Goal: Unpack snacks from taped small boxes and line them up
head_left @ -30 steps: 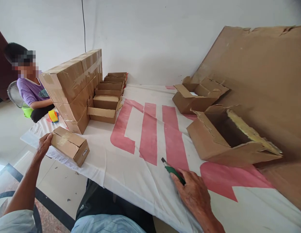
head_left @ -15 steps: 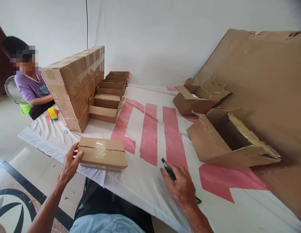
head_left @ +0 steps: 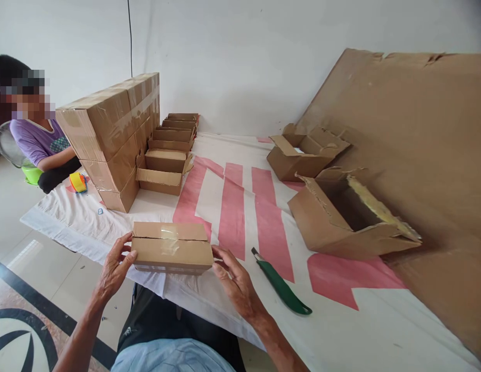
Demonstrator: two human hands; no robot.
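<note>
A closed cardboard box (head_left: 173,251) with clear tape across its top seam lies at the table's near edge. My left hand (head_left: 118,263) grips its left end, thumb on the near side and fingers behind. At the opposite end, my right hand (head_left: 236,281) has its fingers apart, the fingertips at the box's edge; whether they press on it I cannot tell. To the right of that hand, a green-handled utility knife (head_left: 285,289) lies on the cloth.
Taped boxes (head_left: 108,139) are stacked at the left, beside a row of open boxes (head_left: 161,178). A yellow tape roll (head_left: 77,182) sits near the left edge. Two open boxes (head_left: 326,222) stand before a large cardboard sheet (head_left: 419,129). A person (head_left: 34,134) sits at far left.
My right hand has let go of the utility knife and moved left to the box's right end. The box has shifted slightly right with my left hand still on it.
</note>
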